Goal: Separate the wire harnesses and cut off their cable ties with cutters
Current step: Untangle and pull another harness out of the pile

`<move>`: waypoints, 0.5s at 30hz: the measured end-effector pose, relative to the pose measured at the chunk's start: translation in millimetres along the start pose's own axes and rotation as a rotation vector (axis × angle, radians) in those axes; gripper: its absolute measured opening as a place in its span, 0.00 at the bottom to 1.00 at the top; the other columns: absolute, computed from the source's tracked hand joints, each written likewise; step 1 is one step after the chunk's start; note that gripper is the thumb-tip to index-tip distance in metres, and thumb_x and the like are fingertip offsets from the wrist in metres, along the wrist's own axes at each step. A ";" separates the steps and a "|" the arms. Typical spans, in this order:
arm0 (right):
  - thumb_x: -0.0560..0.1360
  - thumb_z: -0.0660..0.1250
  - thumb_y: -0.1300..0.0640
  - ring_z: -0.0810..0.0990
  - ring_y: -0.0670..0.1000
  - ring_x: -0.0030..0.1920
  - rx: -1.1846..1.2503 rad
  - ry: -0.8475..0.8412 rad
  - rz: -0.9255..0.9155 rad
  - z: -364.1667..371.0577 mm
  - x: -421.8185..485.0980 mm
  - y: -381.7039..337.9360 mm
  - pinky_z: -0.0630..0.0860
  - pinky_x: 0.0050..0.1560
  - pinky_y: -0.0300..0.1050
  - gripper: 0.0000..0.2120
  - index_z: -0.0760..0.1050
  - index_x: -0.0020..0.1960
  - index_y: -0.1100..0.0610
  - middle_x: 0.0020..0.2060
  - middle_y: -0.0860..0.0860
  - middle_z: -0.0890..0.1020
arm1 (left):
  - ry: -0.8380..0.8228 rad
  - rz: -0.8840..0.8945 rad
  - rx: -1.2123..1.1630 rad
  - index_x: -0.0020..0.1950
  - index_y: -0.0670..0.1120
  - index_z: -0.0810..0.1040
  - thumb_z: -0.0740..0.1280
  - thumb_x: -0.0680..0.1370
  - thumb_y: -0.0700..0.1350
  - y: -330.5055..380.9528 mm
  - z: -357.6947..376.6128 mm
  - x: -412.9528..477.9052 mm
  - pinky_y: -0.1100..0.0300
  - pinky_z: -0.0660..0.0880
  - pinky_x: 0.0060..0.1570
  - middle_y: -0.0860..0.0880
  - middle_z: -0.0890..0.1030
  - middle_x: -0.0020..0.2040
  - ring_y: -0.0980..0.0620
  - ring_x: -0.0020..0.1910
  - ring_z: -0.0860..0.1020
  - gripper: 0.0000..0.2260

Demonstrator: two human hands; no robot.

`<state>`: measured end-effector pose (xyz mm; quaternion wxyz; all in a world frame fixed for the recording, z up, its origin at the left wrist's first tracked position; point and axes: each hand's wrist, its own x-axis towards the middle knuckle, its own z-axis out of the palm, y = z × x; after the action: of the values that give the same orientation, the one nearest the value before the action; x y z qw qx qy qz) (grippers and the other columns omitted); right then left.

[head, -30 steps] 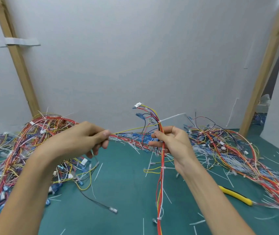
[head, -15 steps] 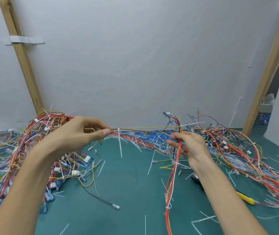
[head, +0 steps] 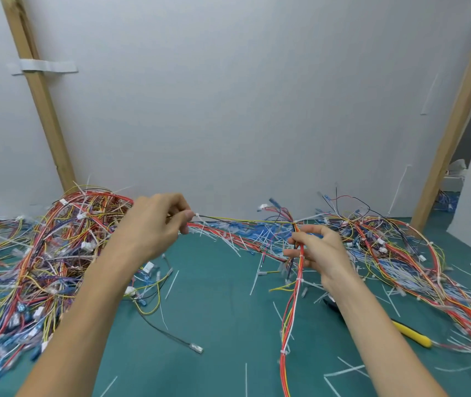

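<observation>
The left hand (head: 154, 227) pinches a thin yellow-and-black wire (head: 242, 220) between thumb and forefinger; the wire is now drawn taut and level, longer than a second ago. The right hand (head: 321, 253), which has shifted right and lower since then, curls its fingers around the red-orange harness (head: 293, 299) trailing down to the near table (head: 222, 310). Yellow-handled cutters (head: 411, 335) lie beside the right forearm.

One wide-angle camera worn on the person's head looks forward and down (straight lines bow near the edges), close over the green worktop (head: 222, 310), left hand (head: 154, 224) and right hand (head: 320, 253) at arm's length, facing a grey wall (head: 242, 110).
</observation>
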<state>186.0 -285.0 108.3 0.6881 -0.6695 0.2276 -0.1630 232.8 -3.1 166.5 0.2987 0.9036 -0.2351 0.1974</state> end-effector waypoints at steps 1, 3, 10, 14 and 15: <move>0.77 0.69 0.62 0.87 0.54 0.39 -0.151 0.030 -0.031 -0.6 -0.8 1.5 0.76 0.35 0.48 0.14 0.71 0.61 0.57 0.47 0.54 0.84 | 0.006 0.008 0.005 0.39 0.52 0.77 0.68 0.80 0.45 2.0 2.5 0.2 0.62 0.74 0.37 0.57 0.82 0.31 0.62 0.29 0.77 0.10; 0.75 0.71 0.55 0.82 0.55 0.55 -0.625 0.136 -0.185 -1.3 -4.7 -0.2 0.75 0.53 0.53 0.18 0.71 0.63 0.54 0.57 0.53 0.78 | 0.025 0.030 0.007 0.39 0.53 0.78 0.68 0.80 0.45 7.3 5.6 0.1 0.67 0.68 0.33 0.57 0.81 0.31 0.62 0.29 0.77 0.09; 0.72 0.75 0.44 0.78 0.38 0.57 -0.535 -0.241 -0.936 44.5 -60.3 -37.0 0.69 0.55 0.28 0.21 0.74 0.62 0.43 0.53 0.38 0.82 | 0.006 0.136 -0.067 0.40 0.53 0.82 0.71 0.78 0.47 34.7 6.8 -3.9 0.71 0.69 0.32 0.58 0.80 0.31 0.64 0.30 0.77 0.07; 0.76 0.73 0.52 0.83 0.38 0.43 -0.428 -0.178 -0.975 56.7 -65.9 -29.2 0.73 0.46 0.30 0.05 0.82 0.46 0.52 0.39 0.41 0.85 | -0.085 0.142 -0.118 0.41 0.52 0.83 0.69 0.79 0.49 39.7 -0.9 -6.7 0.71 0.69 0.32 0.57 0.80 0.30 0.64 0.28 0.75 0.08; 0.76 0.73 0.54 0.82 0.38 0.41 -0.425 -0.165 -0.967 55.2 -64.0 -28.1 0.72 0.44 0.29 0.04 0.82 0.44 0.53 0.37 0.41 0.84 | -0.123 0.123 -0.140 0.43 0.52 0.84 0.66 0.81 0.49 38.0 -2.8 -6.4 0.70 0.68 0.32 0.57 0.80 0.31 0.63 0.28 0.74 0.10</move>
<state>163.7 -205.8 142.4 0.3994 -0.8330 -0.1341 -0.3586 206.4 -26.3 182.4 0.3333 0.8748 -0.3213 0.1429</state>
